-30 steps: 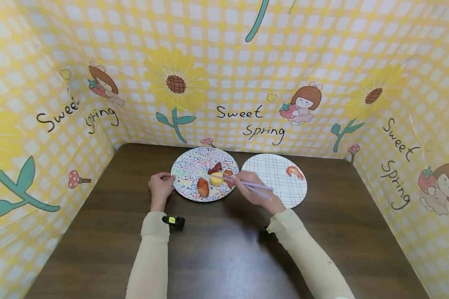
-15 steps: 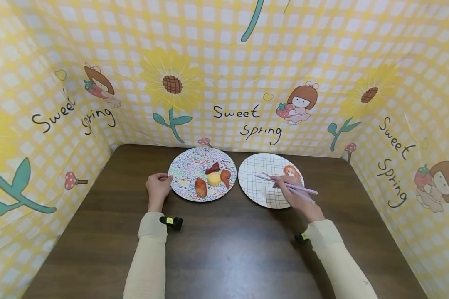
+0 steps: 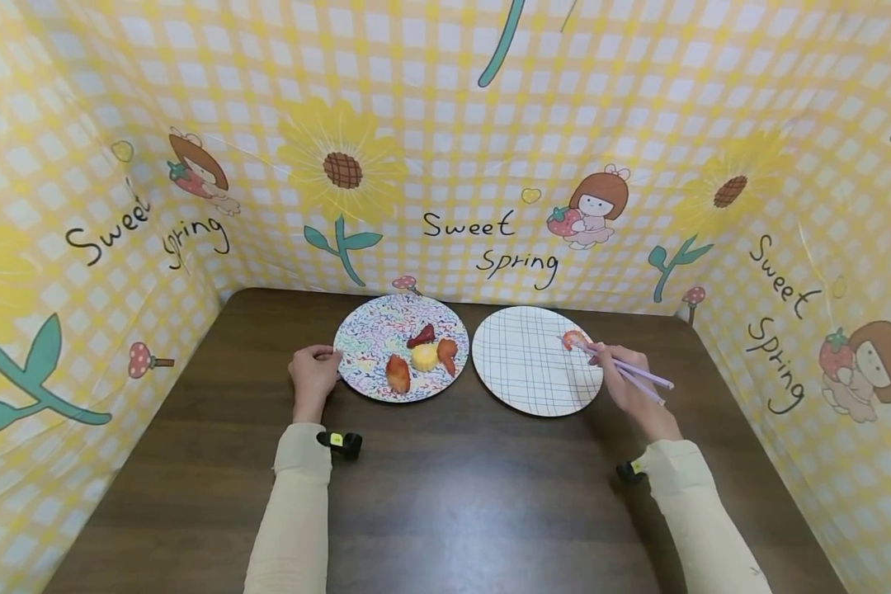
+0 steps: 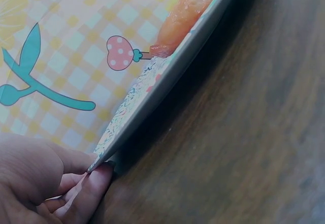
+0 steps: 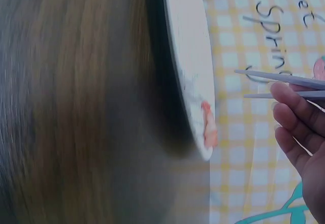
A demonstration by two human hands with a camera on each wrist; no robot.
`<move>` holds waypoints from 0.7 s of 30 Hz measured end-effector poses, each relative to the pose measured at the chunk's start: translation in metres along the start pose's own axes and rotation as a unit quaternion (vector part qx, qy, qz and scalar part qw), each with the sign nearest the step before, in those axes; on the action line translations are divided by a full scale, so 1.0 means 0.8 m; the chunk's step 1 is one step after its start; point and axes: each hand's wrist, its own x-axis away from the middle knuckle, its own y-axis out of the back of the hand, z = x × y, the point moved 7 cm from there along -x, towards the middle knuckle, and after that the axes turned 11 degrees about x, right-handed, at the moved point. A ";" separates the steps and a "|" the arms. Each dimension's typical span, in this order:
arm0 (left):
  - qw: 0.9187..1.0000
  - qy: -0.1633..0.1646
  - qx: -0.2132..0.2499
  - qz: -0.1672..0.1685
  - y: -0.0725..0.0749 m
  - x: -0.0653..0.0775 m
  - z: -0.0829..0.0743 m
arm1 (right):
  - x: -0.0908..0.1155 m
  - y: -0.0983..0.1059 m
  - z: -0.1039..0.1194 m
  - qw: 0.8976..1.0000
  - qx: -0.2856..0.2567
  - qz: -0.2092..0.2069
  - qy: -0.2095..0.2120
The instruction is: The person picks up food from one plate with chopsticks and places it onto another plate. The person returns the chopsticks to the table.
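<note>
My left hand (image 3: 315, 379) pinches the left rim of a plate patterned with colourful squiggles (image 3: 374, 330); in the left wrist view thumb and fingers meet on its edge (image 4: 127, 120). That plate bears a browned, wing-like piece (image 3: 397, 374), a dark red piece (image 3: 421, 335), a yellow chunk (image 3: 425, 356) and an orange-brown piece (image 3: 447, 355). In my right hand (image 3: 631, 392) are lilac chopsticks (image 3: 642, 374), their tips at a shrimp (image 3: 575, 339) on the right side of a white grid-lined plate (image 3: 520, 363). The right wrist view has the chopstick tips parted, apart from the shrimp (image 5: 208, 125).
Both plates stand side by side toward the back of a dark wooden table (image 3: 445, 495). A yellow checked cloth (image 3: 460, 148) printed with flowers hangs behind and along both sides. Black cameras are strapped to both wrists.
My right hand has moved the chopsticks rightward, from the squiggle-patterned plate across the grid plate to the shrimp. The left hand keeps its hold on the rim.
</note>
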 end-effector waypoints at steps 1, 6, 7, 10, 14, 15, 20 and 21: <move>1.000 0.000 0.000 0.000 0.000 0.000 0.000 | 0.000 0.001 -0.004 1.000 0.000 -0.001 -0.009; 1.000 0.000 -0.001 -0.001 0.000 -0.001 -0.001 | 0.001 0.004 -0.018 0.999 0.003 0.018 -0.039; 1.000 -0.001 0.000 -0.001 0.000 -0.001 -0.001 | 0.001 0.004 -0.020 0.999 0.004 0.027 -0.046; 1.000 0.000 -0.001 -0.001 0.001 -0.001 -0.002 | 0.004 0.002 -0.026 0.996 0.008 0.052 -0.067; 1.000 0.001 -0.001 0.001 0.001 0.000 -0.002 | 0.006 0.003 -0.029 0.995 0.014 0.062 -0.079; 1.000 0.001 -0.001 0.002 0.001 0.000 -0.001 | 0.005 0.003 -0.030 0.995 0.013 0.059 -0.080; 1.000 -0.001 0.003 0.003 0.000 -0.002 0.000 | 0.001 0.004 -0.042 0.992 0.021 0.065 -0.102; 1.000 -0.003 0.004 0.003 0.000 -0.002 0.000 | 0.001 0.003 -0.044 0.990 0.026 0.076 -0.112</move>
